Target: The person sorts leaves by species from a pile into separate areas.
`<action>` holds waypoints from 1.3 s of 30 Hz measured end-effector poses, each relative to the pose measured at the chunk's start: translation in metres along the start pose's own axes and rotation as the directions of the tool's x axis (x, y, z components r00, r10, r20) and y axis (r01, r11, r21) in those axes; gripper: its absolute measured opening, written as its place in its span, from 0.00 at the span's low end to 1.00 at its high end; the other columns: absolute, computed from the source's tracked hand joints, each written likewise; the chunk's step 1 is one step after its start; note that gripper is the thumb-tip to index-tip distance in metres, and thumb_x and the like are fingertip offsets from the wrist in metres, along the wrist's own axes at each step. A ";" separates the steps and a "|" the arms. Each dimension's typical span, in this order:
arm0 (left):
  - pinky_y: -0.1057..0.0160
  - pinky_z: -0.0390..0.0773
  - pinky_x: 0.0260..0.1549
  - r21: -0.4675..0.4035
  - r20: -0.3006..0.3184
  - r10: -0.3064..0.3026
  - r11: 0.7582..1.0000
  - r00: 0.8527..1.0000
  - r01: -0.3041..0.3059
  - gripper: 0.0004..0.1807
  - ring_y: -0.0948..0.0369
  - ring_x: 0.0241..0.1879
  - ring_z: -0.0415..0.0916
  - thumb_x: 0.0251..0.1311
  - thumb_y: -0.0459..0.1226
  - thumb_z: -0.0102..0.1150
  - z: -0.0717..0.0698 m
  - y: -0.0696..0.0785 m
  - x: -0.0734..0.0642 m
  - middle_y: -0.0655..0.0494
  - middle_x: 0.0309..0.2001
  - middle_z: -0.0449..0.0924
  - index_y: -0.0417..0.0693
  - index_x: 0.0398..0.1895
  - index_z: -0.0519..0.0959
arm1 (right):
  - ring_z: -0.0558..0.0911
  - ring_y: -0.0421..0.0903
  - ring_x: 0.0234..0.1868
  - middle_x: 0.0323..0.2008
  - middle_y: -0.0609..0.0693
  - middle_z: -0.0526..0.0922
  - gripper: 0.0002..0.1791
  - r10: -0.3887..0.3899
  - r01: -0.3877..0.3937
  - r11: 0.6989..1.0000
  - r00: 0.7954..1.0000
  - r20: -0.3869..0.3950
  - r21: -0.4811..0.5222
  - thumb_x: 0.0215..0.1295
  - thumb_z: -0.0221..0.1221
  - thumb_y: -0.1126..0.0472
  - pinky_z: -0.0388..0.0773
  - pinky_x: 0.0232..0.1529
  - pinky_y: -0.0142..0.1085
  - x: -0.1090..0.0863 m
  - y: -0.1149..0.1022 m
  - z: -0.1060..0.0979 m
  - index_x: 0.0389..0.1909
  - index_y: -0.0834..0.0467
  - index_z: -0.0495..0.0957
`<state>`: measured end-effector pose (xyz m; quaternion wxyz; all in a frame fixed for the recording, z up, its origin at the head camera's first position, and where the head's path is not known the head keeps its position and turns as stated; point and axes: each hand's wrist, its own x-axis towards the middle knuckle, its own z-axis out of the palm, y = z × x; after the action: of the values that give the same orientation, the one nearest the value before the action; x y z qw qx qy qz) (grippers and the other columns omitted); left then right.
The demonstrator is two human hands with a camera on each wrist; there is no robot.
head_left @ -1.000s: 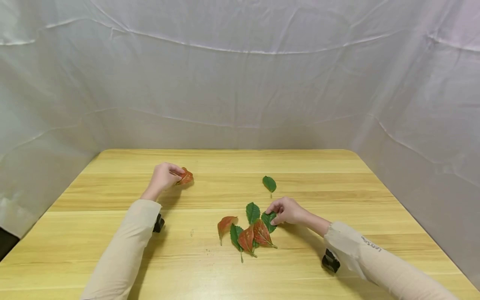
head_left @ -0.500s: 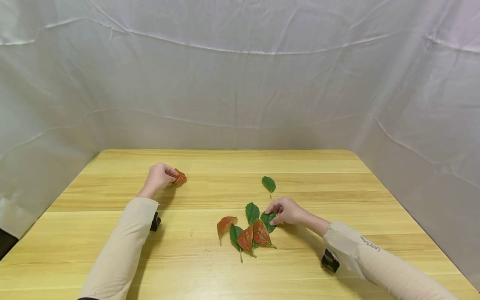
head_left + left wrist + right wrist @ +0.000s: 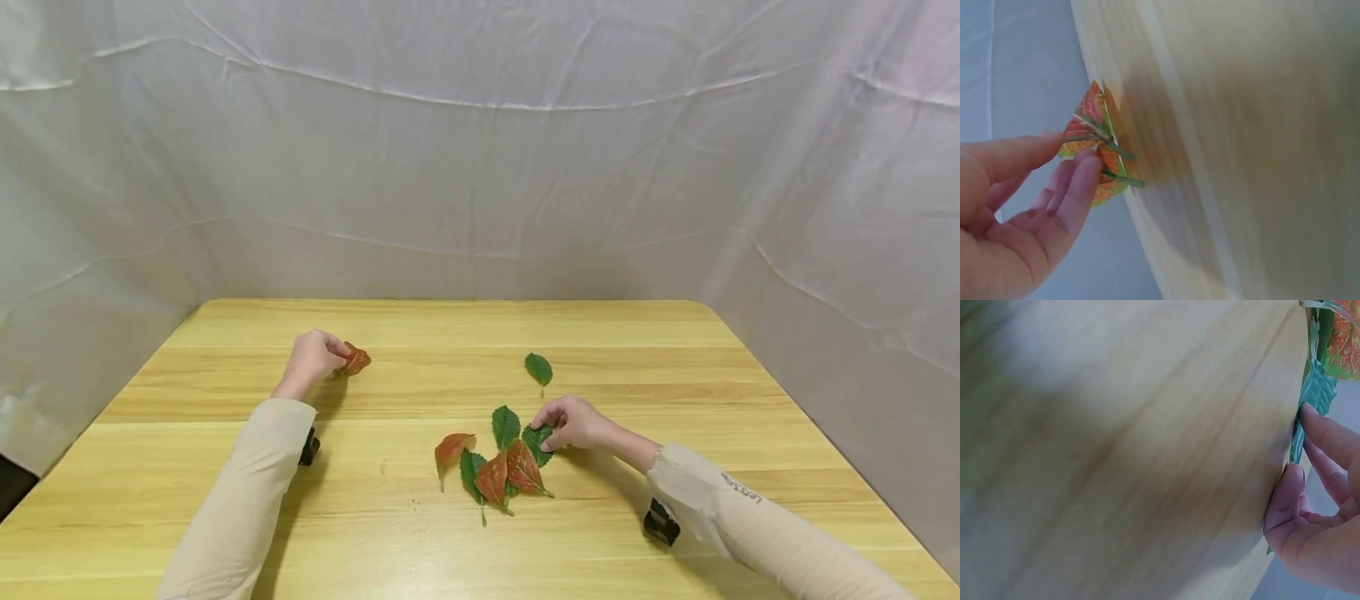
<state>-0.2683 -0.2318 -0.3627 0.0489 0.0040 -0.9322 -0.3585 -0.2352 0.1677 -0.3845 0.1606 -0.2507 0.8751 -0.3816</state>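
Note:
At the far left of the table my left hand (image 3: 311, 362) pinches red leaves (image 3: 357, 359) between thumb and fingertips. Two green stems (image 3: 1124, 180) stick out from these leaves in the left wrist view, close over the wood. My right hand (image 3: 579, 423) pinches the edge of a green leaf (image 3: 1319, 390) that lies at the right side of a loose cluster. Within that cluster are a red leaf (image 3: 524, 467), another red leaf (image 3: 492, 478), a green leaf (image 3: 506, 425) at the back and a green leaf (image 3: 471, 471) partly covered at the left.
A curled red leaf (image 3: 452, 450) lies just left of the cluster. Further back, a single green leaf (image 3: 538, 367) rests on the wooden table (image 3: 420, 542). Pale fabric (image 3: 465, 183) hangs behind the table and along its sides.
My left hand has moved left with the red leaves, then slightly nearer to me. The right hand and the cluster of leaves stay where they were.

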 end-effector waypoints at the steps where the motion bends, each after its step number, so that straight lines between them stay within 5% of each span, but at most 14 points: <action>1: 0.64 0.76 0.23 0.000 -0.008 -0.004 1.000 1.000 0.004 0.08 0.51 0.27 0.76 0.50 0.23 0.53 0.000 0.001 -0.001 0.36 0.35 0.78 0.29 0.34 0.79 | 0.68 0.43 0.28 0.28 0.50 0.74 0.13 0.001 -0.001 1.000 1.000 0.000 0.001 0.42 0.66 0.73 0.70 0.28 0.34 0.000 0.000 0.000 0.33 0.66 0.79; 7: 0.55 0.75 0.33 0.038 -0.042 0.017 0.999 0.999 -0.015 0.07 0.49 0.32 0.75 0.52 0.27 0.55 0.002 0.011 -0.005 0.40 0.32 0.80 0.32 0.32 0.81 | 0.68 0.43 0.28 0.28 0.50 0.74 0.13 0.013 -0.013 1.000 1.000 -0.003 0.000 0.42 0.66 0.74 0.70 0.28 0.34 0.000 -0.001 0.000 0.33 0.66 0.79; 14: 0.56 0.75 0.33 0.012 0.004 0.051 0.999 0.999 -0.051 0.08 0.53 0.29 0.77 0.54 0.30 0.58 0.008 0.025 -0.009 0.43 0.31 0.81 0.32 0.34 0.80 | 0.66 0.41 0.24 0.28 0.51 0.74 0.12 0.007 -0.007 1.000 1.000 0.009 0.006 0.44 0.64 0.74 0.68 0.25 0.31 -0.001 -0.004 -0.001 0.34 0.68 0.79; 24: 0.52 0.72 0.40 0.026 0.036 0.127 0.991 0.991 -0.128 0.10 0.50 0.36 0.75 0.55 0.33 0.57 0.013 0.047 -0.017 0.44 0.34 0.80 0.34 0.35 0.81 | 0.66 0.41 0.25 0.25 0.47 0.74 0.09 -0.033 0.033 0.999 0.999 -0.006 -0.038 0.50 0.64 0.66 0.66 0.25 0.31 -0.001 -0.006 0.000 0.32 0.67 0.80; 39: 0.58 0.75 0.32 -0.041 0.106 0.205 0.979 0.973 -0.202 0.08 0.55 0.33 0.75 0.55 0.33 0.58 0.024 0.072 -0.028 0.49 0.33 0.79 0.38 0.35 0.81 | 0.67 0.42 0.24 0.22 0.48 0.71 0.10 -0.019 0.019 1.000 1.000 -0.016 -0.025 0.43 0.68 0.65 0.67 0.25 0.32 0.000 -0.006 0.003 0.26 0.63 0.78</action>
<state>-0.2406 -0.1610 -0.3351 0.0343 -0.1119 -0.9236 -0.3652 -0.2325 0.1625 -0.3819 0.1466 -0.2579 0.8787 -0.3741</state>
